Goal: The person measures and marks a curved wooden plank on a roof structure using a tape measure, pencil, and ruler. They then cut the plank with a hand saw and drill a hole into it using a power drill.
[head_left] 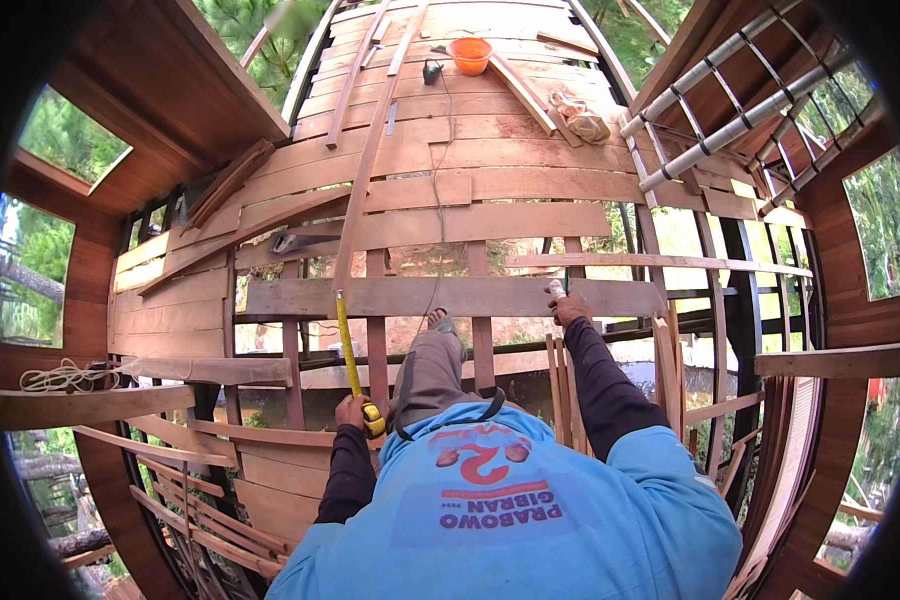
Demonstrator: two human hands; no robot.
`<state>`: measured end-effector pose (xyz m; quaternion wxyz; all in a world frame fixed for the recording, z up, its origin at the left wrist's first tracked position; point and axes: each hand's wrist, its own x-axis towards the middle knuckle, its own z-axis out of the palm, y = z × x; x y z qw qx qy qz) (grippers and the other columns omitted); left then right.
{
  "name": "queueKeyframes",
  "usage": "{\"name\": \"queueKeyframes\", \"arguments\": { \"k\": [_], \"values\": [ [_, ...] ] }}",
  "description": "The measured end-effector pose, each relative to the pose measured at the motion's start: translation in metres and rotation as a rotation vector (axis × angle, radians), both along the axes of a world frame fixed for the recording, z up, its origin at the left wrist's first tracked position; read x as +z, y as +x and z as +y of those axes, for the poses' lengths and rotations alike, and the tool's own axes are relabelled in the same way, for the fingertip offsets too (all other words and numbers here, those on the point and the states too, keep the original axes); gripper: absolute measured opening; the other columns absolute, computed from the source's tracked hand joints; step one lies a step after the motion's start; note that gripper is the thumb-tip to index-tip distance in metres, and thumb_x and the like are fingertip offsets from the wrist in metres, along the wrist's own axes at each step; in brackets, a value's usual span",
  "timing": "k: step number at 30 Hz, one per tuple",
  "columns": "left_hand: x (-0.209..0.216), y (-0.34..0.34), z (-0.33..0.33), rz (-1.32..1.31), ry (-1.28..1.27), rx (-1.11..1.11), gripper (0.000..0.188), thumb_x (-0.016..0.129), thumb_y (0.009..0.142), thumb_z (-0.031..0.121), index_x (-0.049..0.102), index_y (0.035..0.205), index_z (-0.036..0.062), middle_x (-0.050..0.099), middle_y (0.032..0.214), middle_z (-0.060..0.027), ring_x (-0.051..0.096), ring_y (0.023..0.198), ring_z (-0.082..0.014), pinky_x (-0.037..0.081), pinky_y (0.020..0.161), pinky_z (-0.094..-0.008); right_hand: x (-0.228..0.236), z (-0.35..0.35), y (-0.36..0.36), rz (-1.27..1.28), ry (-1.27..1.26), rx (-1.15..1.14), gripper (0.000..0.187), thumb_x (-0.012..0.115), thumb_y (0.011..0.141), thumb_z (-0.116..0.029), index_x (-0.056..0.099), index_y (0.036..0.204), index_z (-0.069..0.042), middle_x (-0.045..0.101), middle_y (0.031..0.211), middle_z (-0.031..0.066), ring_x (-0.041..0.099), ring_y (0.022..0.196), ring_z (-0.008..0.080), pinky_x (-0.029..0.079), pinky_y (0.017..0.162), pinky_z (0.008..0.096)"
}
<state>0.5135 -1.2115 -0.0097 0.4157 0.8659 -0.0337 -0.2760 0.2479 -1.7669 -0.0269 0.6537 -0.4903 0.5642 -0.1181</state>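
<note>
1. Got blue shirt [570, 540] right up close.
2. Got grey plank [430, 297] crosswise ahead.
3. Clamping left hand [351, 410] on yellow tape measure [374, 421], blade [347, 343] out over plank.
4. Got right hand [572, 309] at plank's right half, can't tell if gripping that whitish bit [555, 288].

Over here the left hand [353, 410] grips a yellow tape measure [374, 420], its blade drawn out to a grey plank [420, 297] across the joists [377, 355]. The right hand [571, 308] is at that plank's right part, with something pale [556, 289], too small to make out. Beyond sits an orange bowl [470, 57]; a ladder [705, 150] leans at right.
</note>
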Motion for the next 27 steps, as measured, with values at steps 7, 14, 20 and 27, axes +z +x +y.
{"name": "queueKeyframes", "arguments": {
  "k": [7,14,20,27],
  "values": [
    [-0.019,0.132,-0.152,0.043,-0.045,-0.034,0.031,0.061,0.097,0.026,0.076,0.089,0.001,0.074,0.084,-0.0094,0.069,0.079,-0.0179,0.053,0.078,-0.0333,-0.001,-0.001,0.231,-0.07,-0.1,0.459,0.023,0.062,0.098,-0.021,0.081,0.102,-0.008,0.059,0.068,-0.0037,0.045,0.051,0.0051,0.031,0.046,0.0243],
    [0.065,0.279,-0.354,0.243,-0.154,-0.129,0.028,0.062,0.1,0.025,0.076,0.099,0.0005,0.074,0.087,-0.0064,0.067,0.079,-0.0139,0.054,0.075,-0.0305,0.081,-0.035,0.383,-0.098,-0.107,0.784,0.057,0.068,0.094,-0.062,0.08,0.113,-0.009,0.068,0.08,0.0035,0.062,0.078,0.014,0.049,0.071,0.0323],
    [0.095,0.347,-0.463,0.345,-0.447,-0.283,0.024,0.06,0.104,0.021,0.073,0.106,0.0006,0.074,0.097,-0.0051,0.067,0.087,-0.0111,0.053,0.078,-0.0269,0.13,-0.107,0.51,-0.426,-0.077,0.788,0.051,0.071,0.097,-0.049,0.074,0.123,-0.005,0.073,0.102,0.0034,0.063,0.093,0.0117,0.05,0.085,0.0335],
    [0.089,0.419,-0.57,0.443,-0.521,-0.107,0.026,0.061,0.104,0.02,0.072,0.113,-0.0026,0.075,0.098,-0.0066,0.069,0.087,-0.0128,0.057,0.081,-0.0283,0.143,-0.201,0.634,-0.297,0.081,0.885,0.046,0.073,0.097,-0.048,0.076,0.103,-0.003,0.072,0.092,0.0025,0.063,0.088,0.0114,0.05,0.08,0.0314]
  ]
}}
